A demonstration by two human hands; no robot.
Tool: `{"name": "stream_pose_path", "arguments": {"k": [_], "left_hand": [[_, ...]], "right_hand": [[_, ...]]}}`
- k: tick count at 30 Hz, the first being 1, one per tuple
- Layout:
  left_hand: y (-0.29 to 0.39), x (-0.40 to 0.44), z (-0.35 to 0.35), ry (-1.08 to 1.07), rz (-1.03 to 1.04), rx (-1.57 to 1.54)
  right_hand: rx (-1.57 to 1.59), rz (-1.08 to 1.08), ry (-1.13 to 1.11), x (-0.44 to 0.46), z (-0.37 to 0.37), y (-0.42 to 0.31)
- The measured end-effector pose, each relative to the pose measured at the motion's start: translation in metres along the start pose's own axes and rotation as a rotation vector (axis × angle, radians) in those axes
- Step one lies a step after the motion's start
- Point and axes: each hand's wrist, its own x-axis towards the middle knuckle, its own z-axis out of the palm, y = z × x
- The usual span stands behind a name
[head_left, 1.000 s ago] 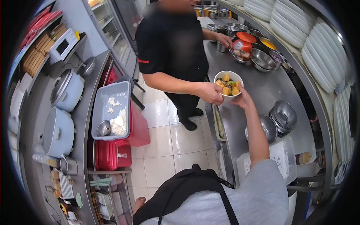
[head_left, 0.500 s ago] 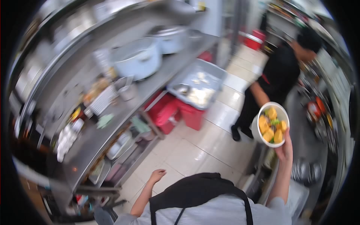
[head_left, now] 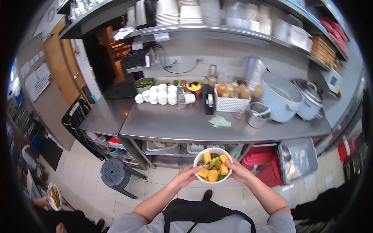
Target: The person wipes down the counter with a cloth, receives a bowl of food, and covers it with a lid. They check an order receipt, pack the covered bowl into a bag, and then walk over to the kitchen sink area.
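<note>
A white bowl [head_left: 213,181] filled with yellow-orange chunks, green leaves and dark slices is held in front of my body, below the counter's front edge. My left hand [head_left: 188,174] grips its left side. My right hand [head_left: 240,172] grips its right side. Beyond the bowl runs a steel counter [head_left: 171,124] with a green cloth [head_left: 220,122], stacks of small white cups [head_left: 162,95] and a white basket of bottles [head_left: 232,104] on it.
A grey stool [head_left: 115,173] stands left on the tiled floor. At lower left another person's hand [head_left: 41,201] holds a plate of food [head_left: 54,196]. A dark-clothed person [head_left: 330,204] is at lower right. Near the counter's right end sits a grey tub [head_left: 297,173].
The view has swung round from the co-worker to the long counter. The co-worker's hand has let go of the bowl, and my left hand has come onto it beside my right.
</note>
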Motion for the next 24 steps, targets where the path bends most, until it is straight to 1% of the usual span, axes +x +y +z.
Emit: {"name": "stream_pose_path", "arguments": {"k": [1, 2, 4, 5, 6, 9, 11, 12, 13, 14, 15, 16, 18, 20, 21, 22, 24], "left_hand": [[0.011, 0.001, -0.011, 0.05, 0.015, -0.026], [0.023, 0.004, -0.023, 0.098, 0.028, -0.051], [0.046, 0.014, -0.043, 0.134, 0.073, -0.075], [0.053, 0.021, -0.053, 0.134, 0.105, -0.105], [0.064, 0.029, -0.06, 0.129, 0.142, -0.128], [0.096, 0.054, -0.077, 0.202, 0.187, -0.181], [0.113, 0.069, -0.091, 0.257, 0.206, -0.23], [0.12, 0.076, -0.099, 0.261, 0.214, -0.228], [0.127, 0.082, -0.109, 0.299, 0.237, -0.249], [0.134, 0.088, -0.121, 0.332, 0.256, -0.265], [0.136, 0.095, -0.137, 0.403, 0.248, -0.245], [0.142, 0.097, -0.15, 0.449, 0.22, -0.235], [0.146, 0.105, -0.187, 0.529, 0.128, -0.181], [0.145, 0.114, -0.229, 0.613, 0.073, -0.12], [0.148, 0.119, -0.244, 0.671, 0.046, -0.116], [0.148, 0.123, -0.262, 0.648, 0.029, -0.094], [0.152, 0.139, -0.31, 0.703, -0.08, -0.032]], "right_hand": [[-0.013, 0.023, -0.078, 0.021, 0.004, -0.013], [-0.026, 0.026, -0.105, 0.043, 0.008, -0.025], [-0.052, 0.042, -0.185, 0.083, 0.01, -0.043], [-0.058, 0.055, -0.261, 0.107, 0.002, -0.047], [-0.078, 0.07, -0.259, 0.126, 0.0, -0.056], [-0.138, 0.08, -0.292, 0.169, 0.001, -0.094], [-0.135, 0.147, -0.374, 0.204, -0.003, -0.113], [-0.14, 0.144, -0.382, 0.221, -0.003, -0.121], [-0.278, 0.094, -0.337, 0.239, -0.001, -0.129], [-0.412, 0.039, -0.283, 0.257, -0.001, -0.137], [-0.669, -0.188, -0.253, 0.276, -0.003, -0.145], [-0.666, -0.192, -0.24, 0.285, -0.002, -0.163], [-1.096, -0.639, -0.287, 0.297, 0.007, -0.215], [-1.23, -0.937, -0.132, 0.306, 0.013, -0.265], [-1.299, -0.987, 0.005, 0.303, 0.018, -0.293], [-1.364, -1.025, 0.144, 0.301, 0.024, -0.319], [-1.5, -1.263, 0.389, 0.312, 0.018, -0.37]]}}
